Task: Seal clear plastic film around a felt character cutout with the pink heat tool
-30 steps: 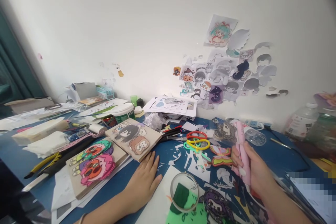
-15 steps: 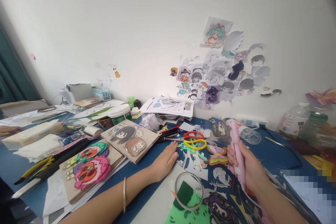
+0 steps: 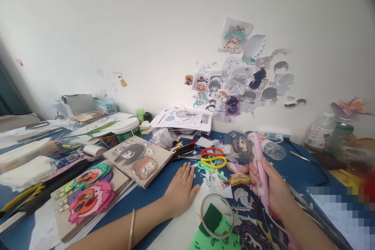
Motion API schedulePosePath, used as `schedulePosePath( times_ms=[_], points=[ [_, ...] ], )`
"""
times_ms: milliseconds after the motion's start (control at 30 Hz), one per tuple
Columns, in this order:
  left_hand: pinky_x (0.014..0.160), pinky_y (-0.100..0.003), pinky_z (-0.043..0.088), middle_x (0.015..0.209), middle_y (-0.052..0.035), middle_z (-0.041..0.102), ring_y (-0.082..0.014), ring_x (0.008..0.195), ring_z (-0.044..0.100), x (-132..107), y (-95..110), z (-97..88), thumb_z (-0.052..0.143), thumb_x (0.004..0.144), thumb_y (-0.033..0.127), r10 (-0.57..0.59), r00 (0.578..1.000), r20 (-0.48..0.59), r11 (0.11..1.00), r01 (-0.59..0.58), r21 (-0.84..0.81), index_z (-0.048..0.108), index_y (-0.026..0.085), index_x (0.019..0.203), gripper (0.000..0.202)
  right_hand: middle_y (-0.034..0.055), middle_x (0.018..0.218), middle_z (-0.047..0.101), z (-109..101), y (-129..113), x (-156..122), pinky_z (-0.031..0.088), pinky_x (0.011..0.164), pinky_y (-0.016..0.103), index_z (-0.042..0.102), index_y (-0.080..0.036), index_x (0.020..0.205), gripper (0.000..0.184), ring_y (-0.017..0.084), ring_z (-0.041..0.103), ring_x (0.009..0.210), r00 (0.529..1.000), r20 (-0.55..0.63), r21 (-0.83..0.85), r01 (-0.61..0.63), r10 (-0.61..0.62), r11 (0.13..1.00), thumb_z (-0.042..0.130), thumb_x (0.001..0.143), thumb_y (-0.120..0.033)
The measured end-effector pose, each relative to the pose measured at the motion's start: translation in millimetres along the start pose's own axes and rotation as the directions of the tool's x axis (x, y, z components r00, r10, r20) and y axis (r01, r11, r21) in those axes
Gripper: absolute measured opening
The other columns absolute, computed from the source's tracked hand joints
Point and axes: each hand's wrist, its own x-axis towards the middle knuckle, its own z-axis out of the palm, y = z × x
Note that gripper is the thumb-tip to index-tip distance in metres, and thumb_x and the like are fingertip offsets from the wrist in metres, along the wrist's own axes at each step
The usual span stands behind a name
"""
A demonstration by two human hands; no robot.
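Note:
My left hand (image 3: 181,193) lies palm down at the edge of a white sheet (image 3: 175,229), with its fingers stretched out. Nothing is in it. My right hand (image 3: 272,183) is wrapped round a pink corded wand (image 3: 258,156) that looks like a small hair straightener, held upright. Scissors with yellow handles (image 3: 213,162) and red handles (image 3: 211,151) lie between the hands, beside butterfly-shaped cutouts (image 3: 238,174). Closer to me, a clear tape roll (image 3: 203,218) rests on a bright green sheet (image 3: 202,241) with a dark green piece (image 3: 213,215). A purple-black character cutout (image 3: 253,238) lies alongside.
At the left are two boards with character cutouts (image 3: 145,177) (image 3: 92,199) and a white tub (image 3: 125,128). Stacked papers (image 3: 181,119) lean near the wall, which bears pasted drawings (image 3: 234,80). Bottles (image 3: 320,133) stand at the right, near a power strip (image 3: 274,136).
The view has turned slightly right. My left hand has drawn back a little towards me, and its thumb is now spread out. My right hand still holds the pink wand.

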Motion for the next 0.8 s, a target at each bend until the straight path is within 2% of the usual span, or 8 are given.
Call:
schedulePosePath(
  times_ms=[100,233,333,433,533,667,733,800],
  points=[
    [0.110,-0.045,0.021,0.149,-0.0194,0.018,-0.0279,0.137,0.014,8.4,8.9,-0.8,0.014,0.092,0.050,-0.032,0.999,-0.017,0.999,0.032,-0.002,0.023,0.005,0.141,0.067,-0.0062,0.042,0.039,0.6,-0.7,-1.3,0.034,0.032,0.018,0.048,-0.020,0.061,0.042,0.006,0.030,0.033,1.000,0.003,-0.008,-0.005,0.005,1.000,0.059,0.075,-0.058],
    [0.111,-0.043,0.020,0.151,-0.0163,0.013,-0.0264,0.138,0.011,-13.4,-1.6,-0.5,0.015,0.092,0.049,-0.098,0.994,-0.043,0.995,0.099,0.019,0.021,0.006,0.142,0.066,-0.0064,0.043,0.038,2.1,-1.5,-2.3,0.033,0.031,0.018,0.048,-0.021,0.061,0.041,0.006,0.030,0.034,1.000,-0.026,-0.015,-0.005,0.005,1.000,0.061,0.074,-0.057],
    [0.109,-0.050,0.022,0.147,-0.0251,0.019,-0.0338,0.136,0.017,-28.8,-17.4,-0.9,0.018,0.091,0.050,-0.196,0.978,-0.065,0.979,0.199,0.047,0.025,-0.003,0.139,0.072,-0.0065,0.044,0.039,3.8,-2.3,-2.5,0.034,0.031,0.019,0.047,-0.021,0.062,0.039,0.007,0.030,0.034,0.999,-0.033,-0.005,0.018,-0.018,1.000,0.063,0.073,-0.056],
    [0.108,-0.055,0.020,0.144,-0.0323,0.021,-0.0396,0.134,0.019,-27.4,-29.1,-1.6,0.022,0.090,0.050,-0.239,0.967,-0.085,0.968,0.245,0.061,0.026,-0.010,0.136,0.076,-0.0065,0.044,0.040,5.4,-3.8,-3.1,0.035,0.031,0.021,0.046,-0.021,0.062,0.040,0.007,0.030,0.032,1.000,-0.021,-0.009,0.008,-0.008,1.000,0.061,0.073,-0.057],
    [0.109,-0.054,0.018,0.146,-0.0302,0.018,-0.0388,0.135,0.016,-14.6,-32.1,-2.2,0.027,0.088,0.054,-0.171,0.983,-0.070,0.984,0.175,0.047,0.027,-0.006,0.137,0.078,-0.0065,0.043,0.040,5.5,-4.5,-3.5,0.035,0.031,0.021,0.046,-0.021,0.061,0.040,0.007,0.030,0.032,1.000,-0.019,-0.001,0.008,-0.008,1.000,0.061,0.074,-0.056],
    [0.112,-0.043,0.018,0.149,-0.0164,0.021,-0.0276,0.137,0.017,-1.1,-29.3,-2.8,0.027,0.088,0.057,0.012,1.000,-0.006,1.000,-0.012,-0.015,0.029,0.007,0.140,0.072,-0.0057,0.042,0.040,2.7,-2.8,-2.8,0.034,0.031,0.018,0.048,-0.020,0.061,0.041,0.007,0.032,0.033,1.000,0.005,-0.001,-0.004,0.004,1.000,0.058,0.077,-0.056],
    [0.113,-0.040,0.018,0.150,-0.0129,0.021,-0.0233,0.138,0.017,-2.1,-28.6,-3.3,0.023,0.090,0.054,0.071,0.997,0.008,0.996,-0.070,-0.051,0.028,0.010,0.141,0.068,-0.0053,0.042,0.041,1.1,-1.8,-2.1,0.034,0.030,0.018,0.048,-0.020,0.061,0.040,0.007,0.032,0.032,1.000,0.023,-0.005,-0.002,0.002,1.000,0.055,0.079,-0.056],
    [0.113,-0.039,0.017,0.151,-0.0128,0.016,-0.0220,0.138,0.015,-11.1,-30.4,-5.3,0.016,0.092,0.051,0.082,0.997,-0.002,0.993,-0.082,-0.084,0.022,0.009,0.142,0.066,-0.0052,0.043,0.041,0.2,-1.7,-2.0,0.034,0.030,0.019,0.048,-0.020,0.062,0.039,0.007,0.032,0.031,1.000,0.028,-0.005,-0.002,0.002,1.000,0.054,0.080,-0.055]
  ],
)
